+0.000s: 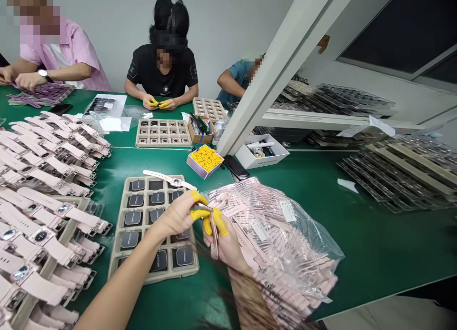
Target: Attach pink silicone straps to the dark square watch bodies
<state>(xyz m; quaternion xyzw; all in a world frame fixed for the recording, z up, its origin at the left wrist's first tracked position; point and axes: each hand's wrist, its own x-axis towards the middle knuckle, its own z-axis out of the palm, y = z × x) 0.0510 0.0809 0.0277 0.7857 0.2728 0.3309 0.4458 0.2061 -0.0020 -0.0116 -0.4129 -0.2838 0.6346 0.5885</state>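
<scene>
Yellow finger cots cover the thumb and fingertips of both my hands. My left hand (pixel 180 213) is closed in a pinch on a watch case (pixel 204 206), seen edge-on as a thin grey strip. Beside it, my right hand (pixel 228 242) grips a pink watch strap (pixel 214 239), whose upper end meets the case; the exact joint is hidden by the fingers. Under my left forearm lies a moulded tray (pixel 197 268) of square dark watch faces. A watch with a pale pink strap (pixel 167 179) rests across that tray's far edge. To the right spreads a clear bag of pink straps (pixel 274 225).
Stacked trays of pink-strapped watches (pixel 46 211) fill the left side. Ahead are a box of yellow finger cots (pixel 205 159), a white box of small items (pixel 262 151) and a slanting white post (pixel 271 68). Co-workers, including one in black (pixel 164 77), sit across the green table (pixel 378 244).
</scene>
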